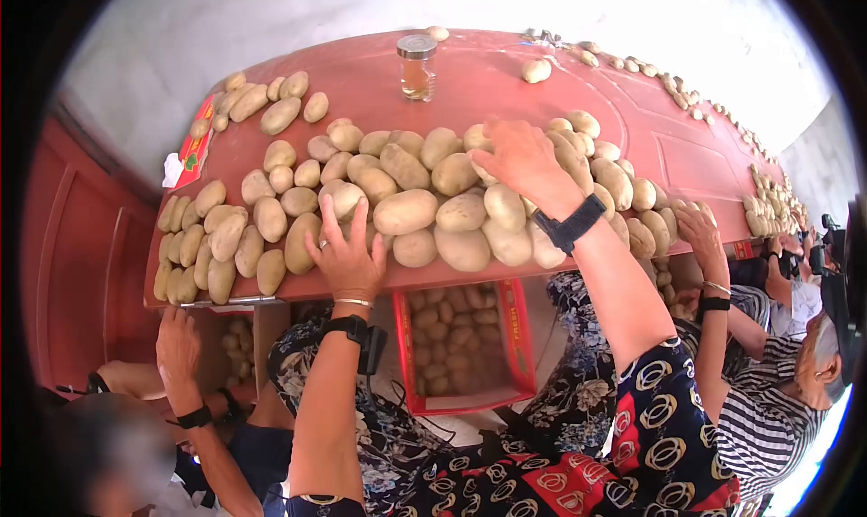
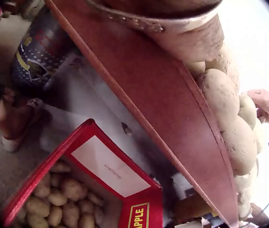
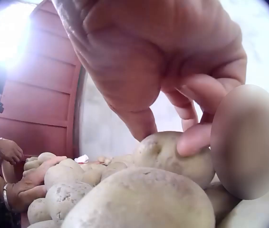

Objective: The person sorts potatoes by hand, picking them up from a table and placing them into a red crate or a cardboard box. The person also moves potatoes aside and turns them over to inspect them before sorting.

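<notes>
A long heap of potatoes (image 1: 404,212) lies along the near side of the red table. My left hand (image 1: 350,260) rests at the heap's front edge, fingers spread and fairly straight, fingertips on the potatoes. In the left wrist view only the braceleted wrist (image 2: 182,35) shows; the fingers are hidden. Over the far side of the heap reaches my right hand (image 1: 524,160). In the right wrist view its curled fingers grip a potato (image 3: 168,154) from above, fingertips on either side. A larger potato (image 3: 144,202) lies in front of that one.
Under the table edge stands a red box (image 1: 524,336) of potatoes. A lidded jar (image 1: 416,67) of amber liquid is at the back. Loose potatoes (image 1: 281,116) lie back left. Other people's hands are at both sides, one on the left (image 1: 178,345), one on the right (image 1: 702,237).
</notes>
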A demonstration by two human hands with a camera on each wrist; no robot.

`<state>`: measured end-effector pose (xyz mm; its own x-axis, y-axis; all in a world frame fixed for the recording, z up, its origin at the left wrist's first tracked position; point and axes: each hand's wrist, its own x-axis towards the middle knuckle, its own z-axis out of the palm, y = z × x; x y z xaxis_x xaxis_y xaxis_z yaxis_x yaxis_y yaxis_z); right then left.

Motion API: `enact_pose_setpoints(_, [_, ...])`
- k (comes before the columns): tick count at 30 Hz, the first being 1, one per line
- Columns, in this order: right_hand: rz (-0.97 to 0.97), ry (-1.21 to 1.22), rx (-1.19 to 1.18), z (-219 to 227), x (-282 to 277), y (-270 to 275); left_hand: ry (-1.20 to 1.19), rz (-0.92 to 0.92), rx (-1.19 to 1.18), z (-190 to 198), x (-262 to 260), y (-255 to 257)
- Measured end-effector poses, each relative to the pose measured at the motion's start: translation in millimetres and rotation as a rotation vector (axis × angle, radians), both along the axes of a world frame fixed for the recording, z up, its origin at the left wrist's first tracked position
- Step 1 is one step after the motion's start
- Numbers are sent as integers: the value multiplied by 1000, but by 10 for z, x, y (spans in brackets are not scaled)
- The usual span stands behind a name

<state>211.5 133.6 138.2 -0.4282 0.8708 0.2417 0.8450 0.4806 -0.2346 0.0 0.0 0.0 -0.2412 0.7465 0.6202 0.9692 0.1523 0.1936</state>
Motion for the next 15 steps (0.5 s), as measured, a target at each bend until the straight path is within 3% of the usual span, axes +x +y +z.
enact_pose_setpoints(3, [4,44,-87,35,52,41,-1,-24,35,8,74,29])
enact_pose_setpoints(6, [7,137,101,71,120,-7,20,-4,9,12,24,3])
enact_pose_setpoints(8, [132,638,-6,259,264,-158,17,-13,7,13,11,-5])
enact_pose_setpoints(9, [135,639,-9,296,349,-250,11,-21,9,11,6,-13])
enact_pose_setpoints(12, [255,1170,-507,115,632,-553,23,-18,30,24,23,-18])
enact_pose_setpoints(13, [212,1175,-541,-29,728,-685,-7,-17,12,22,36,-6])
enact_pose_setpoints(15, [291,1088,-851,-235,851,-864,55,-67,94,-26,-4,16])
